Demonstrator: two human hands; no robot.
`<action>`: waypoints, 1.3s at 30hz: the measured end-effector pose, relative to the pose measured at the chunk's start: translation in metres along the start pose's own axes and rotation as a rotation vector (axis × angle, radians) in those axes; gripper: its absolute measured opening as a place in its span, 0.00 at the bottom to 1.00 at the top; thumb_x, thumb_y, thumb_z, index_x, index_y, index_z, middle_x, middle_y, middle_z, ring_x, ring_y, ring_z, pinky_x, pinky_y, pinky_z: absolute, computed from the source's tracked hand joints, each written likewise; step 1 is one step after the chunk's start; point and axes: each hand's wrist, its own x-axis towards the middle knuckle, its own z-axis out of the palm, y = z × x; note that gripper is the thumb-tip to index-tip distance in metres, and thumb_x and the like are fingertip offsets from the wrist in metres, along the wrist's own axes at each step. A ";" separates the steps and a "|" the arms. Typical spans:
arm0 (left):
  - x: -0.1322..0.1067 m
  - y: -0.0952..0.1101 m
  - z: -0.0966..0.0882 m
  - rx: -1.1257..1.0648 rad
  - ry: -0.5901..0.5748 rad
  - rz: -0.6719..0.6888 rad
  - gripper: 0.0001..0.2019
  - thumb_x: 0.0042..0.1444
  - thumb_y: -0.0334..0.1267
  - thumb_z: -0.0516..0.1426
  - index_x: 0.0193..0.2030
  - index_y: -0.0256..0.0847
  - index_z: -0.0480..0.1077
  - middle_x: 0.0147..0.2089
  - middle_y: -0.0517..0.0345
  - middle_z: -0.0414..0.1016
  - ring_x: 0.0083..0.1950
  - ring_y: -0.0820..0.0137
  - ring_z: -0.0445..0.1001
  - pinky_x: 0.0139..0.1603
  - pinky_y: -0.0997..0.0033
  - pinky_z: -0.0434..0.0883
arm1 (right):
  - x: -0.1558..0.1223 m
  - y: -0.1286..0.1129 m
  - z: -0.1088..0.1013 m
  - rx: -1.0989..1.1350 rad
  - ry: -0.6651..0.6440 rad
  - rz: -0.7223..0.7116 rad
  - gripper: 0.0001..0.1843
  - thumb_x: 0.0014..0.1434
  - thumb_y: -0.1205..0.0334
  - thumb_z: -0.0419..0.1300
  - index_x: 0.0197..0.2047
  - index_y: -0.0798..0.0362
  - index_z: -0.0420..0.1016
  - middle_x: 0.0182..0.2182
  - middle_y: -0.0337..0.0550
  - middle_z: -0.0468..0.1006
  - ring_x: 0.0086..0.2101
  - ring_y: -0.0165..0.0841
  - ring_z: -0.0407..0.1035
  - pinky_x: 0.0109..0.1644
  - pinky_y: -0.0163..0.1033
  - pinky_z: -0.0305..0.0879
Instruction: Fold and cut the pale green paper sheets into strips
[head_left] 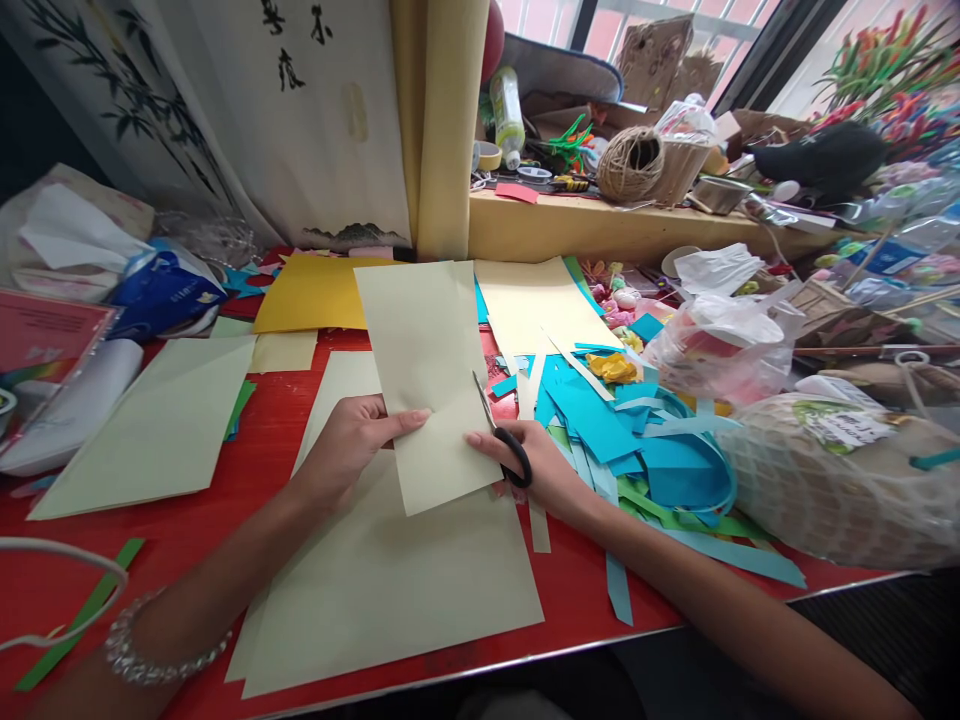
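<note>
A pale cream sheet of paper (pixel 431 360) is held up at a slant in front of me. My left hand (pixel 365 440) pinches its left edge, thumb on the front face. At the right edge, my right hand (pixel 532 465) has its fingers around black-handled scissors (pixel 514 455), its thumb lying on the paper too. The scissors' blades point up along the sheet's right side; whether they touch the paper I cannot tell. Beneath both hands, larger pale sheets (pixel 405 590) lie stacked on the red table (pixel 296 690).
Blue and green paper scraps (pixel 600 420) are heaped on the right, beside a netted bundle (pixel 832 470). A folded pale sheet (pixel 157 430) and yellow paper (pixel 322 290) lie left and behind. Twine (pixel 631 165) sits on the crowded ledge. A white cable (pixel 67 545) loops at left.
</note>
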 end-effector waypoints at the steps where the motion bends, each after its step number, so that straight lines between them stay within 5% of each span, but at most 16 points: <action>1: 0.000 0.000 0.000 0.004 -0.003 -0.001 0.14 0.43 0.41 0.65 0.37 0.39 0.78 0.37 0.50 0.80 0.36 0.62 0.78 0.34 0.68 0.75 | 0.000 0.001 0.000 -0.006 -0.005 0.004 0.21 0.49 0.43 0.62 0.27 0.54 0.68 0.17 0.33 0.64 0.14 0.22 0.58 0.12 0.27 0.49; 6: 0.001 0.000 -0.001 0.024 -0.017 -0.006 0.12 0.44 0.40 0.64 0.37 0.38 0.78 0.36 0.51 0.80 0.37 0.62 0.78 0.35 0.68 0.74 | -0.001 -0.002 -0.002 -0.005 -0.017 -0.005 0.21 0.50 0.42 0.62 0.26 0.54 0.68 0.17 0.34 0.66 0.16 0.25 0.63 0.13 0.28 0.52; 12: 0.000 0.005 -0.003 0.058 -0.067 -0.020 0.11 0.46 0.38 0.63 0.37 0.38 0.77 0.36 0.52 0.80 0.37 0.62 0.78 0.36 0.67 0.74 | -0.002 -0.008 -0.005 -0.124 -0.052 -0.057 0.22 0.54 0.45 0.59 0.22 0.54 0.63 0.11 0.31 0.62 0.11 0.22 0.56 0.13 0.28 0.49; 22: -0.001 0.008 -0.003 0.159 -0.086 -0.072 0.07 0.45 0.37 0.63 0.30 0.36 0.77 0.33 0.54 0.80 0.35 0.66 0.77 0.34 0.73 0.72 | -0.001 -0.011 -0.008 -0.129 -0.090 -0.035 0.21 0.54 0.44 0.59 0.23 0.52 0.61 0.08 0.30 0.62 0.10 0.24 0.58 0.14 0.28 0.51; 39: -0.002 0.002 0.000 0.095 -0.115 -0.082 0.09 0.47 0.36 0.62 0.36 0.37 0.77 0.35 0.54 0.81 0.36 0.64 0.79 0.35 0.72 0.75 | 0.004 0.007 -0.006 -0.036 -0.037 -0.040 0.22 0.51 0.41 0.60 0.28 0.53 0.67 0.18 0.34 0.66 0.14 0.23 0.56 0.15 0.31 0.49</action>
